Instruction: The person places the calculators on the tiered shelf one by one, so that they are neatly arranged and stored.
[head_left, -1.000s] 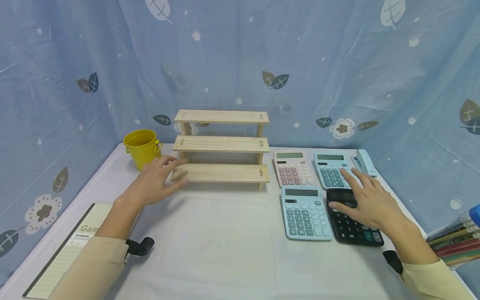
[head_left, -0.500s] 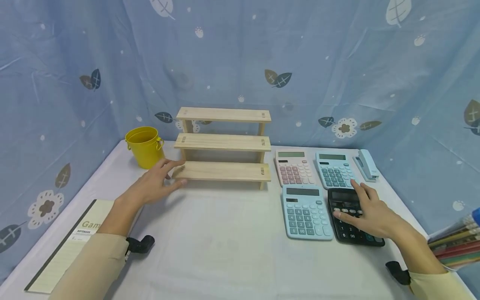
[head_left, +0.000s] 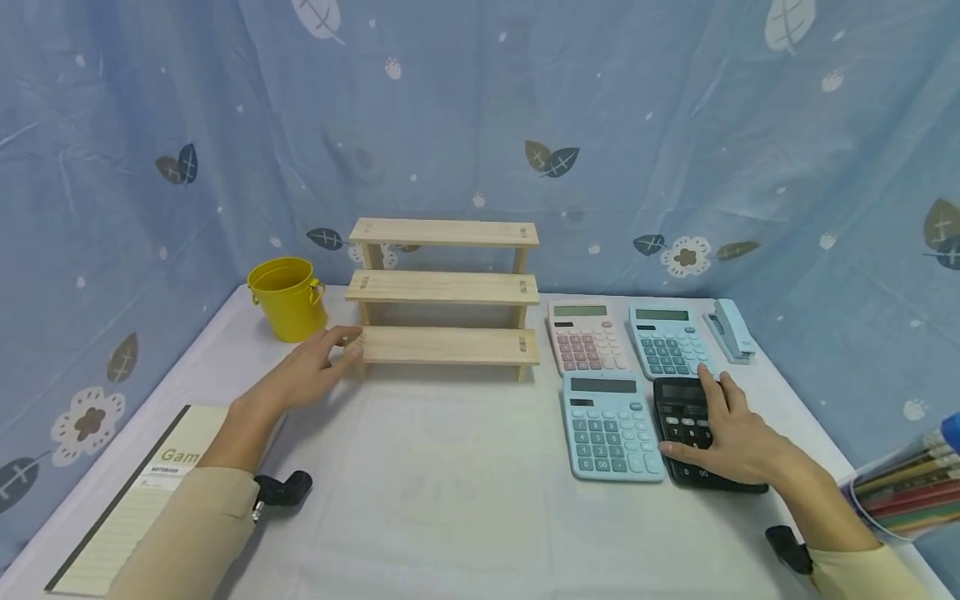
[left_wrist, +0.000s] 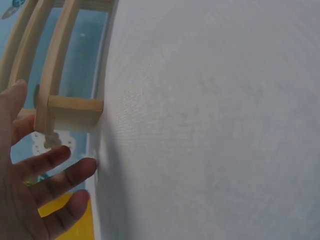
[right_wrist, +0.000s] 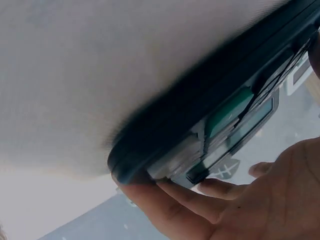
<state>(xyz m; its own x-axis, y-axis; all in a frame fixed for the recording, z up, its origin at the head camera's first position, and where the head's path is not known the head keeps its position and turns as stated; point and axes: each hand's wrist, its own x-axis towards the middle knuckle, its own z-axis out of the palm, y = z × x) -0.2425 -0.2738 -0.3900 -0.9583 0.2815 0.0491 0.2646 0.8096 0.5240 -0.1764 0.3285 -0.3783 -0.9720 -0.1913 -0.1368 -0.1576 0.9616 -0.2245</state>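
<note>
My left hand (head_left: 303,371) pinches the left end of the lowest board on a three-step wooden shelf (head_left: 450,344). In the left wrist view, the thumb and index finger of that hand (left_wrist: 30,185) lie on either side of the board's end (left_wrist: 46,110), the other fingers spread free. My right hand (head_left: 750,442) grips a black calculator (head_left: 681,408) across its width, thumb along its left edge. The right wrist view shows the fingers (right_wrist: 175,205) curled at the edge of the calculator (right_wrist: 200,105), which has a green key.
A pink calculator (head_left: 588,340) and two light blue calculators (head_left: 667,342) surround the black one, with a light blue stapler (head_left: 731,331) behind. A yellow bucket (head_left: 287,300) stands left of the shelf. A notebook (head_left: 150,500) lies front left; a pencil holder (head_left: 903,492) is at right.
My left thumb and index finger have closed onto the end of the lowest board. My right hand has drawn back from over the light blue calculator and taken hold of the black one.
</note>
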